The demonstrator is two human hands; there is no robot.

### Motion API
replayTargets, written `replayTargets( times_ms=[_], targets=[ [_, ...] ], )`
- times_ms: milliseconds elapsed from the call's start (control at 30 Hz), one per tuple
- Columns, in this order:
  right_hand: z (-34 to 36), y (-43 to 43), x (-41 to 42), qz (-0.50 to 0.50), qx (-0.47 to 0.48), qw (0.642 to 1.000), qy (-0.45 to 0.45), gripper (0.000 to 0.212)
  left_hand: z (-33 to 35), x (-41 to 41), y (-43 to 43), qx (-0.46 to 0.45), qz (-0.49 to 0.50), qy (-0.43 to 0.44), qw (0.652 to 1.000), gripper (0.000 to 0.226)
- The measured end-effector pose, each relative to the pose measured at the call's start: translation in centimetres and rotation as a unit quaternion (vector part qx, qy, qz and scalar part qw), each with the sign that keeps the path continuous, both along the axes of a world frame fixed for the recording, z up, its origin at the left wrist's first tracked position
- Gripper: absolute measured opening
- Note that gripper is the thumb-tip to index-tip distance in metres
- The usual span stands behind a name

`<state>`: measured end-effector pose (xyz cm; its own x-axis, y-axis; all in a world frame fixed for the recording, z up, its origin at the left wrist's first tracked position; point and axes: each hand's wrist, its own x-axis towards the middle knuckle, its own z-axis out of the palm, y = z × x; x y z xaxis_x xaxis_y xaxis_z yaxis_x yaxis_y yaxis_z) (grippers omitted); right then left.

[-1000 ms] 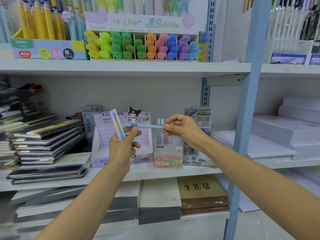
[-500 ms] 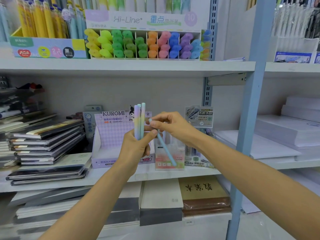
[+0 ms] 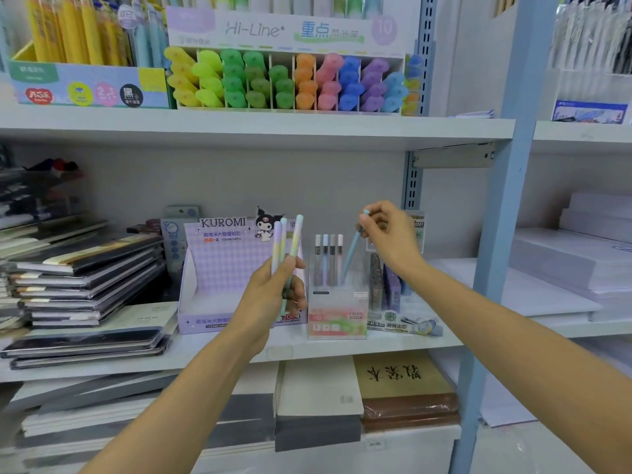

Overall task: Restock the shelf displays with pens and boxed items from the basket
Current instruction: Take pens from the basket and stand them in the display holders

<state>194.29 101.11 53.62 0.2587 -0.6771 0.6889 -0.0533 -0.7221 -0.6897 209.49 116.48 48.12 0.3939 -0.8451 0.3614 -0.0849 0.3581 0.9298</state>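
pinching a blue pen [image 3: 350,258] by its top, the right hand [image 3: 390,236] holds it tilted in the clear "fruit soda" box [image 3: 337,314]; the left hand [image 3: 273,297] grips pastel pens [image 3: 286,246] before the "kuromi" box [image 3: 219,258].

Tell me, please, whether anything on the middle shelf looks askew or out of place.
The blue pen pinched by the right hand leans into the clear display box, while the four pens in it stand upright. The notebook stack at left is unevenly piled.
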Motion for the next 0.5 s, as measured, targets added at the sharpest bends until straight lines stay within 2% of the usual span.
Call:
replayTargets(
  times_ms=[267,500],
  targets=[
    [-2.0,-1.9,1.2,-0.073,-0.049,0.988,0.124,0.012,-0.4,-0.2,-0.4,-0.005,-0.02,-0.03,0.999,0.026],
    [-1.6,-2.6,0.9,-0.06,-0.068,0.986,0.142,0.014,-0.9,0.2,-1.4,0.004,-0.017,-0.019,1.0,0.027]
  ],
)
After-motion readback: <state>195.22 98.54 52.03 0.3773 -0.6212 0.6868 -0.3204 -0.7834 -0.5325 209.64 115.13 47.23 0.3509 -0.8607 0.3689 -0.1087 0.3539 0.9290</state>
